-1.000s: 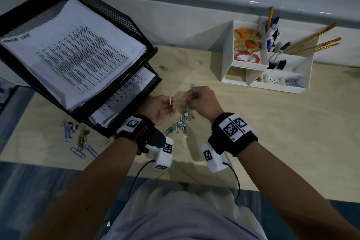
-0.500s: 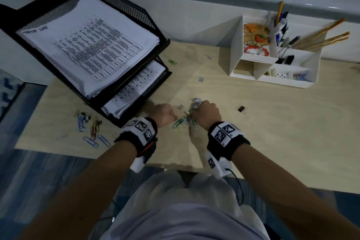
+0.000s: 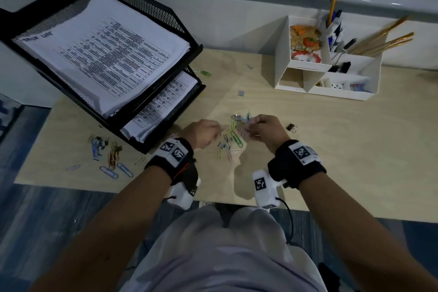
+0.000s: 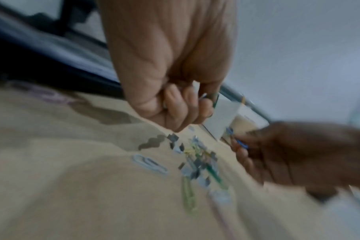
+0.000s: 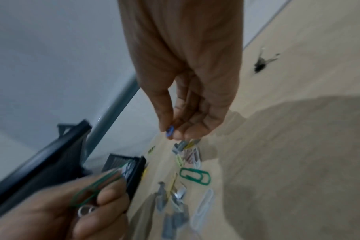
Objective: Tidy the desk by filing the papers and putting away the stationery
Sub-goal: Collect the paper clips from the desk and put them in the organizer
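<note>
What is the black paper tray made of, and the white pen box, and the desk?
Tray: looks like black metal mesh; its walls show a fine open grid. Pen box: probably smooth white plastic, judging by its plain matte panels, though painted wood is possible. Desk: pale wood or wood-look laminate, with faint grain.

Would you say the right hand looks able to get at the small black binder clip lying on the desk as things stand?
Probably yes: the black binder clip lies on bare desk just right of the right hand, with nothing between them. The fingers already pinch a blue paper clip, which may hamper the pickup.

Dim light; wrist views seem motion-blurred.
</note>
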A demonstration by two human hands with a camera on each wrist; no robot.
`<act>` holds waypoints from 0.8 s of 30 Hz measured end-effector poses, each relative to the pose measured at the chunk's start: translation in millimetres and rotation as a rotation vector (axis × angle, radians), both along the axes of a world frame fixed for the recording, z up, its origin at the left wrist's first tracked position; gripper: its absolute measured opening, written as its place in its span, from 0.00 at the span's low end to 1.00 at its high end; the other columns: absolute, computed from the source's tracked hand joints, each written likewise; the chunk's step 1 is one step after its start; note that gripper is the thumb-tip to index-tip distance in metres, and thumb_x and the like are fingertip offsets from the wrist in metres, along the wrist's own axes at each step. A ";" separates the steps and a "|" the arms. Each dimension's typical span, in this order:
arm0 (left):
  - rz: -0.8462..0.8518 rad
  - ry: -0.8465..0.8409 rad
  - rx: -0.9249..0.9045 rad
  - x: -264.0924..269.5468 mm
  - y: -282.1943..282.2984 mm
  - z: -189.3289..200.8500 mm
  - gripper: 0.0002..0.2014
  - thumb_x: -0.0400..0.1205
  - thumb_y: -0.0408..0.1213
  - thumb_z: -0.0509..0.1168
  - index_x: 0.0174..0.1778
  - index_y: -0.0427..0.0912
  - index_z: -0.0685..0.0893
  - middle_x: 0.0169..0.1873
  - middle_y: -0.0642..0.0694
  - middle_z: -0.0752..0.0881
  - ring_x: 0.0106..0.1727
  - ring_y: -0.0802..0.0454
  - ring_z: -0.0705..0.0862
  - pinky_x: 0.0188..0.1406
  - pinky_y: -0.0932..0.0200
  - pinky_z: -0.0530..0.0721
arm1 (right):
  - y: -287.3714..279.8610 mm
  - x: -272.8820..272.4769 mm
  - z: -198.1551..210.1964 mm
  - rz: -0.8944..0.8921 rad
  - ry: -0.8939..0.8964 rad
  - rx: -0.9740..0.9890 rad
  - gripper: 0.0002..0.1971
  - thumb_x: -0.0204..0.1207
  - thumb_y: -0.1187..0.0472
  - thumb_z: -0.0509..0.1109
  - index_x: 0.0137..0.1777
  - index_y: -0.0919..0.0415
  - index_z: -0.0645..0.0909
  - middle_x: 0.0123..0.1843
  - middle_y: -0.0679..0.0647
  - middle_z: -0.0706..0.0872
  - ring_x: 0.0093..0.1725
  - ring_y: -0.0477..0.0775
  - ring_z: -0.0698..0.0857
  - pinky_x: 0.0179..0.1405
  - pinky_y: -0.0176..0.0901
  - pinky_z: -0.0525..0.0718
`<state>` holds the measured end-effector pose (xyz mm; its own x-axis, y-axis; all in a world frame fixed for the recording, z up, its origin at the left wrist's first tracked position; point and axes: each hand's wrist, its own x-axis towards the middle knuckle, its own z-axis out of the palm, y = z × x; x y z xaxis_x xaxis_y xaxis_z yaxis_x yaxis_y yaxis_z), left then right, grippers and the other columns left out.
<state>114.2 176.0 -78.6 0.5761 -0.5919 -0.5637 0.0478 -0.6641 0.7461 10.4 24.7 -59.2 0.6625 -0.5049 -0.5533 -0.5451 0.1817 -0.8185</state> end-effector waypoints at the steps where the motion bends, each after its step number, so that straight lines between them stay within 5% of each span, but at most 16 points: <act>1: 0.150 0.149 -0.130 2.1 2.1 -0.9 0.17 0.83 0.40 0.58 0.26 0.43 0.78 0.18 0.46 0.77 0.18 0.50 0.70 0.17 0.66 0.65 | -0.9 -2.5 1.7 -0.016 -0.048 0.105 0.12 0.76 0.76 0.64 0.35 0.60 0.75 0.29 0.57 0.81 0.23 0.46 0.80 0.24 0.33 0.77; 4: 0.465 0.466 -0.454 3.4 2.7 10.9 0.17 0.83 0.34 0.52 0.26 0.41 0.71 0.16 0.49 0.79 0.12 0.59 0.67 0.11 0.69 0.61 | -2.5 -10.6 6.7 -0.039 -0.132 0.376 0.10 0.79 0.74 0.60 0.44 0.60 0.79 0.30 0.52 0.86 0.25 0.44 0.85 0.27 0.31 0.84; 8: 0.576 0.617 -0.625 3.2 -0.5 19.9 0.17 0.83 0.32 0.47 0.28 0.37 0.71 0.17 0.45 0.82 0.12 0.58 0.72 0.11 0.71 0.64 | -0.7 -15.3 6.8 -0.171 -0.146 0.533 0.12 0.78 0.71 0.55 0.36 0.62 0.77 0.31 0.55 0.79 0.27 0.48 0.81 0.25 0.34 0.84; 10: 0.561 0.635 -0.622 4.2 -2.1 17.2 0.18 0.82 0.34 0.45 0.30 0.36 0.73 0.18 0.45 0.82 0.13 0.56 0.72 0.12 0.73 0.64 | 0.2 -14.7 1.5 -0.190 -0.103 0.458 0.12 0.77 0.68 0.58 0.31 0.61 0.73 0.28 0.54 0.74 0.25 0.50 0.74 0.21 0.35 0.78; 12: 0.554 0.619 -0.539 5.4 -4.1 10.2 0.19 0.82 0.39 0.47 0.28 0.39 0.72 0.16 0.47 0.77 0.13 0.56 0.68 0.12 0.72 0.62 | 3.1 -9.7 -6.1 -0.077 0.011 0.148 0.14 0.76 0.65 0.64 0.29 0.60 0.69 0.28 0.55 0.68 0.26 0.52 0.67 0.23 0.37 0.68; 14: 0.528 0.514 -0.361 7.0 -9.6 5.2 0.20 0.83 0.44 0.54 0.23 0.43 0.69 0.12 0.51 0.70 0.11 0.56 0.63 0.12 0.72 0.58 | 10.7 -4.4 -10.0 0.162 0.210 -0.270 0.15 0.75 0.59 0.69 0.32 0.61 0.69 0.31 0.57 0.71 0.31 0.55 0.70 0.30 0.41 0.68; 16: 0.354 0.210 -0.133 7.2 -16.4 0.6 0.20 0.82 0.43 0.62 0.23 0.45 0.70 0.13 0.52 0.68 0.14 0.55 0.64 0.16 0.70 0.61 | 22.3 0.5 -10.2 0.330 0.309 -0.524 0.12 0.75 0.59 0.70 0.38 0.63 0.70 0.40 0.60 0.77 0.41 0.58 0.76 0.39 0.43 0.70; 19: -0.018 -0.307 0.130 1.1 -24.9 1.5 0.16 0.79 0.43 0.64 0.25 0.46 0.71 0.26 0.46 0.76 0.30 0.47 0.75 0.33 0.60 0.69 | 33.4 5.6 -10.5 0.417 0.284 -0.665 0.07 0.77 0.66 0.64 0.39 0.61 0.69 0.55 0.68 0.80 0.57 0.65 0.79 0.44 0.47 0.71; 21: -0.160 -0.438 0.204 -3.5 -29.9 2.8 0.12 0.80 0.39 0.65 0.31 0.46 0.74 0.38 0.43 0.83 0.44 0.44 0.82 0.42 0.56 0.75 | 35.9 7.2 -5.9 0.450 0.288 -0.738 0.06 0.79 0.70 0.58 0.48 0.67 0.76 0.60 0.70 0.78 0.62 0.69 0.78 0.50 0.51 0.75; 24: -0.277 -0.542 0.299 -8.6 -36.7 4.9 0.09 0.83 0.35 0.62 0.53 0.34 0.82 0.57 0.36 0.83 0.60 0.37 0.80 0.53 0.51 0.77 | 36.6 7.6 -0.8 0.540 0.333 -0.789 0.12 0.80 0.69 0.55 0.56 0.73 0.77 0.60 0.70 0.78 0.61 0.71 0.78 0.54 0.56 0.76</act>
